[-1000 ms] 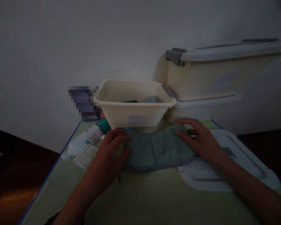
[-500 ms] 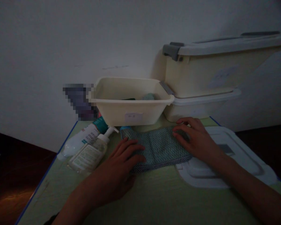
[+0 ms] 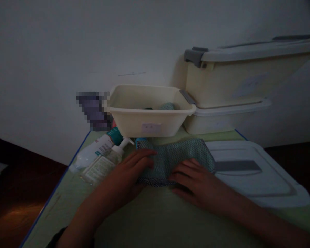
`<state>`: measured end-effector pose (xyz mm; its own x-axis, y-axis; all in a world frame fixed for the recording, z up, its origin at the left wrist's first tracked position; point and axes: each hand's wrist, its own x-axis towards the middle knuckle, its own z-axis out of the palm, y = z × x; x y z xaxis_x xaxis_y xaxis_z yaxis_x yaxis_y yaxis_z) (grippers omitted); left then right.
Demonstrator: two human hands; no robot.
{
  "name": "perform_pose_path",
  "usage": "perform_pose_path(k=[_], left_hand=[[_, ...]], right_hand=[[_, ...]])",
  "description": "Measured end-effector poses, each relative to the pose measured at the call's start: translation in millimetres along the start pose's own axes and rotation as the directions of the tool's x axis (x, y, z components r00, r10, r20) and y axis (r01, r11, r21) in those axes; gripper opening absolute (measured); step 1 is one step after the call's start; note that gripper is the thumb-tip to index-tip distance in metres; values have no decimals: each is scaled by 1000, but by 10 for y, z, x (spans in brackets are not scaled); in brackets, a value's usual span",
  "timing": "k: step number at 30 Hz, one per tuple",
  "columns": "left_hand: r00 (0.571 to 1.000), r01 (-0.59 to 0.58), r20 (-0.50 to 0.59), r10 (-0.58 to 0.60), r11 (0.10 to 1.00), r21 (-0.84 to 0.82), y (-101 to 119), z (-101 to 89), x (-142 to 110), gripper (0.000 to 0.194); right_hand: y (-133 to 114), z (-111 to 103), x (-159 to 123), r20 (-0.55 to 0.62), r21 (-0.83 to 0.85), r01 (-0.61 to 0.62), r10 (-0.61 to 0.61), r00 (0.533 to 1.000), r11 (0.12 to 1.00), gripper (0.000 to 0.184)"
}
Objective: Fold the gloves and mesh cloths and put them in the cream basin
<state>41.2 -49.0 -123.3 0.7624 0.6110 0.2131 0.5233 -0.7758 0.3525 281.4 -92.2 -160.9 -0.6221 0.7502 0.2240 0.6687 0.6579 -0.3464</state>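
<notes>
A green woven cloth (image 3: 183, 151) with a dark checked border lies spread on the table, its right end over a lid. My left hand (image 3: 134, 172) rests on the left part of the cloth, fingers stretched forward across it. On the cloth's near edge lies my right hand (image 3: 193, 179), its thumb apart from the fingers; neither hand grips anything visible. Behind the cloth stands an open cream bin (image 3: 150, 122) with a folded green cloth (image 3: 167, 106) and something dark inside. A bit of something blue (image 3: 142, 139) shows at the cloth's far left corner.
A clear pump bottle (image 3: 100, 168) and a white bottle with a teal end (image 3: 95, 150) lie left of my left arm. The pale lid (image 3: 248, 186) is flat at right. Two lidded boxes (image 3: 222, 86) are stacked behind it. A pixelated object (image 3: 95, 112) leans against the wall.
My right hand has moved from the cloth's far right corner down and left to its near edge. My left hand has shifted onto the cloth's left part, first nearer, then slightly forward.
</notes>
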Motion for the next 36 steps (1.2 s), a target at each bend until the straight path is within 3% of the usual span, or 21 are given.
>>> perform_pose_path(k=[5,8,11,15,20,23,28,32,36], left_hand=[[997,13,-79,-10,999,29,-66,-157,-63,17],[991,56,-120,-52,998,36,-73,-198,-79,20],[992,75,-102,-72,997,27,-49,-200,-72,24],[997,39,-66,-38,999,6,-23,-187,-59,14],[989,129,-70,-127,991,30,-33,-184,-68,22],[988,127,-94,-125,992,12,-4,-204,-55,23],[986,98,-135,-93,995,33,102,-233,-37,6],[988,143,-59,-139,988,55,142,-200,-37,10],[997,56,-50,-52,994,94,141,-132,-23,23]], right_hand=[[0,-4,10,-61,-19,2,-3,998,1000,15],[-46,-40,16,-83,24,-16,18,996,1000,16],[-125,-49,69,-87,35,-11,14,996,999,20],[-234,-11,245,-133,14,12,-10,991,1000,30],[-321,85,409,-225,172,-55,93,970,984,10],[-317,118,360,-279,226,-39,103,955,973,6],[-266,66,208,-279,288,-72,155,948,955,4],[-275,38,175,-274,330,-57,153,950,942,5],[-317,38,171,-246,369,-59,159,956,927,10]])
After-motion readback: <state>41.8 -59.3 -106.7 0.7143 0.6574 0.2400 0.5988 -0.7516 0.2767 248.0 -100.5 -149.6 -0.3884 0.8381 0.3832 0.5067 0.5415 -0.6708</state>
